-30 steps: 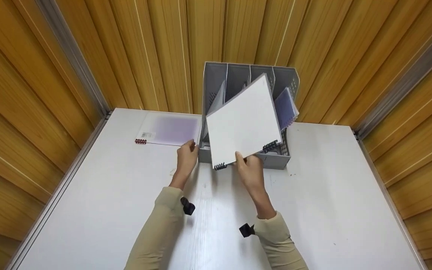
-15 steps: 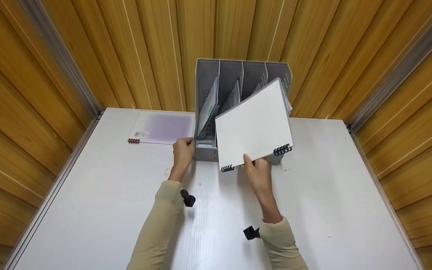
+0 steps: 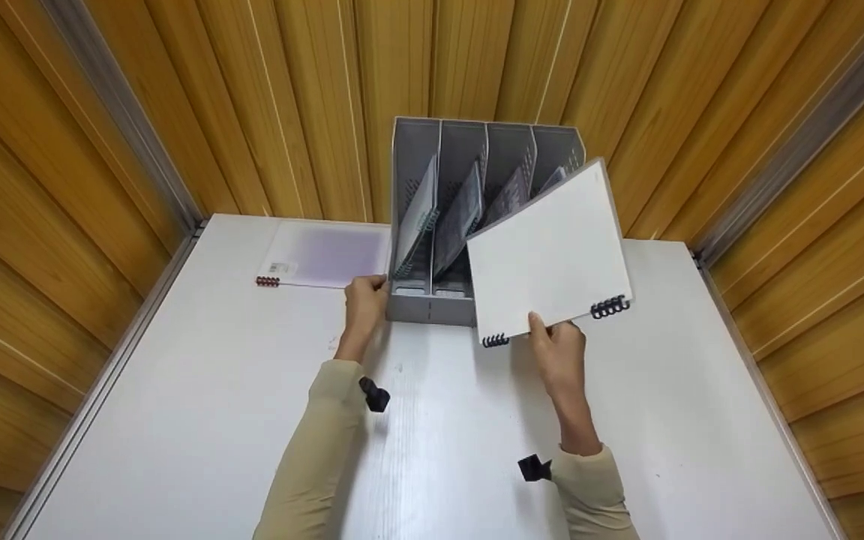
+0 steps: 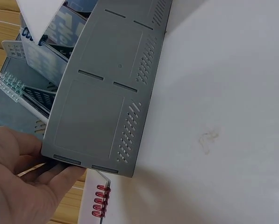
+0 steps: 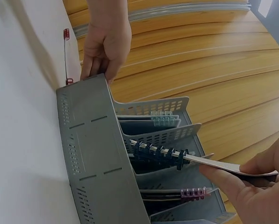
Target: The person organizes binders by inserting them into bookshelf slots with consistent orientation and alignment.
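Note:
My right hand (image 3: 561, 356) pinches a loose-leaf notebook (image 3: 548, 259) by its ringed edge, between two sets of black rings. Its white face is tilted towards me and covers the right part of a grey file organizer (image 3: 430, 309). In the right wrist view, the notebook's dark rings (image 5: 160, 154) show edge-on, close over the compartments. My left hand (image 3: 366, 307) grips the organizer's front left corner. The left wrist view shows that hand (image 4: 17, 177) with thumb and fingers around the corner of the grey front wall (image 4: 97, 102).
Inside the organizer, a notebook with green rings (image 3: 418, 214) leans in the left compartment, a dark one (image 3: 462, 217) in the second, and another (image 3: 508, 199) in the third. A purple-tinted notebook (image 3: 334, 255) with red rings lies left of it. Wood-patterned walls (image 3: 312, 112) enclose the table.
My right hand has carried the white notebook to the right, uncovering the organizer's left and middle compartments. My left hand keeps its grip on the corner.

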Demonstrator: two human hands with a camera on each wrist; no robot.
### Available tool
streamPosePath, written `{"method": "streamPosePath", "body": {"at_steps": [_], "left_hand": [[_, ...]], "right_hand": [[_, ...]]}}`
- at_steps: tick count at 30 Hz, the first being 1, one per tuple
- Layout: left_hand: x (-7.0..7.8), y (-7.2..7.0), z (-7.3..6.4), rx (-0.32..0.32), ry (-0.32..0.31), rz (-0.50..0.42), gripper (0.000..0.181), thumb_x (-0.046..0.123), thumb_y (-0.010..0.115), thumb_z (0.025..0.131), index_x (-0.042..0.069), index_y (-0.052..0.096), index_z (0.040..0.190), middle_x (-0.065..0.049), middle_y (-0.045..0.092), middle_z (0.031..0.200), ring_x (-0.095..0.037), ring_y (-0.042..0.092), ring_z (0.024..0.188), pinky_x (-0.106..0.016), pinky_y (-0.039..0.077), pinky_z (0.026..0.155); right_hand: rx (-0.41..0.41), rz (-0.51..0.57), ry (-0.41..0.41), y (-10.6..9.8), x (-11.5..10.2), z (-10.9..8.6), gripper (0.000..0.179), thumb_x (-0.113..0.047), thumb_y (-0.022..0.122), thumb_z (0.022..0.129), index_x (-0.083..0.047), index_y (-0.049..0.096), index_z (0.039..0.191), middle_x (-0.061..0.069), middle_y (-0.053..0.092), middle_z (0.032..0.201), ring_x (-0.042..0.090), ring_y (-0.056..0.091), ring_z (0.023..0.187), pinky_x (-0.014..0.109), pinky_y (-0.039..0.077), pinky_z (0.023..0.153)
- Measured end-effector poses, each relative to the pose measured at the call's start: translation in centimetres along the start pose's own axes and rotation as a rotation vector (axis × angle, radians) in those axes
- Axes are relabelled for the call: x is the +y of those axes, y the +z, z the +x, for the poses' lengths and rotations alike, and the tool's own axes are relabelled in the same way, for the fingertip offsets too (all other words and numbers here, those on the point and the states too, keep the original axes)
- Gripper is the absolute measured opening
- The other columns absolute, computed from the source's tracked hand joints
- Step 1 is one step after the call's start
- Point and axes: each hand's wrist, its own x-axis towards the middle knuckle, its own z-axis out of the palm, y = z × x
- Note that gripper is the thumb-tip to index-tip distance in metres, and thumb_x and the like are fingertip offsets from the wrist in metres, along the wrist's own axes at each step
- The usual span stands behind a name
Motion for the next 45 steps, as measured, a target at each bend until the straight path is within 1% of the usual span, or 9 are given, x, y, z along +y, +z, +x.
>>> {"method": "streamPosePath", "body": {"at_steps": [4,10,17,21,25,33,38,41,45], "left_hand": [[0.1,0.1,-0.1,-0.004,-0.002,0.007,0.021,0.005,0.062,0.098,-0.002,0.077,0.11,-0.015,0.075,0.1,-0.021,0.06,0.079,-0.034,0.05,0.071],[0.2,0.1,-0.1,-0.022,-0.014,0.015,0.023,0.006,0.062,0.098,-0.001,0.075,0.115,-0.015,0.075,0.107,-0.019,0.061,0.082,-0.032,0.051,0.072],[0.2,0.0,-0.3,-0.03,0.004,-0.001,0.022,0.005,0.062,0.098,-0.003,0.076,0.113,-0.017,0.075,0.102,-0.02,0.061,0.078,-0.031,0.05,0.068],[0.2,0.0,-0.4,-0.048,0.004,-0.014,0.024,0.005,0.062,0.099,-0.003,0.073,0.118,-0.018,0.074,0.111,-0.02,0.065,0.086,-0.034,0.054,0.076],[0.2,0.0,-0.3,-0.047,0.007,-0.021,0.023,0.005,0.061,0.099,-0.004,0.074,0.117,-0.019,0.074,0.109,-0.021,0.063,0.082,-0.033,0.052,0.072],[-0.1,0.1,-0.3,-0.026,-0.001,0.004,0.022,0.005,0.063,0.097,-0.002,0.076,0.114,-0.016,0.076,0.104,-0.018,0.061,0.078,-0.03,0.05,0.069],[-0.1,0.3,-0.1,-0.016,0.027,0.002,0.02,0.005,0.063,0.097,-0.002,0.077,0.108,-0.014,0.075,0.094,-0.016,0.056,0.071,-0.026,0.045,0.063],[-0.1,0.3,-0.1,-0.025,0.029,-0.001,0.02,0.006,0.063,0.098,-0.002,0.077,0.109,-0.014,0.074,0.092,-0.015,0.053,0.07,-0.024,0.041,0.06],[-0.2,0.3,-0.2,-0.027,0.032,-0.003,0.019,0.006,0.063,0.098,0.0,0.079,0.105,-0.009,0.072,0.085,-0.015,0.052,0.068,-0.025,0.04,0.059]], "right_hand": [[0.012,-0.032,0.002,-1.6,0.7,0.0,0.03,-0.016,0.057,0.103,0.01,0.071,0.099,0.015,0.068,0.073,0.014,0.047,0.056,0.024,0.037,0.049],[0.042,-0.045,0.022,-4.1,1.6,-0.1,0.033,-0.016,0.055,0.105,0.014,0.068,0.11,0.025,0.072,0.089,0.013,0.049,0.058,0.023,0.038,0.049],[0.065,-0.043,0.027,-6.2,2.1,0.2,0.037,-0.016,0.054,0.105,0.011,0.061,0.128,0.03,0.07,0.111,0.031,0.07,0.094,0.018,0.048,0.064],[0.057,-0.072,0.036,-7.0,2.1,0.3,0.036,-0.015,0.053,0.105,0.011,0.06,0.129,0.03,0.069,0.115,0.038,0.071,0.103,0.015,0.048,0.067],[0.059,-0.065,0.06,-7.7,2.1,0.7,0.036,-0.013,0.053,0.105,0.011,0.059,0.131,0.03,0.068,0.117,0.033,0.072,0.102,0.013,0.049,0.068],[0.099,-0.041,0.044,-7.8,1.7,3.6,0.037,-0.013,0.051,0.106,0.01,0.057,0.135,0.028,0.067,0.123,0.033,0.07,0.104,0.014,0.048,0.066],[0.177,-0.048,-0.054,-6.6,1.7,6.3,0.033,-0.01,0.053,0.104,0.01,0.062,0.129,0.028,0.07,0.113,0.025,0.068,0.084,0.015,0.045,0.061],[0.22,-0.064,-0.107,-5.9,2.0,8.1,0.031,-0.009,0.054,0.104,0.01,0.065,0.125,0.028,0.071,0.097,0.017,0.056,0.065,0.018,0.04,0.056],[0.247,-0.085,-0.152,-4.8,2.4,10.1,0.027,-0.008,0.055,0.102,0.013,0.068,0.115,0.025,0.067,0.078,0.011,0.044,0.053,0.021,0.036,0.052]]}}
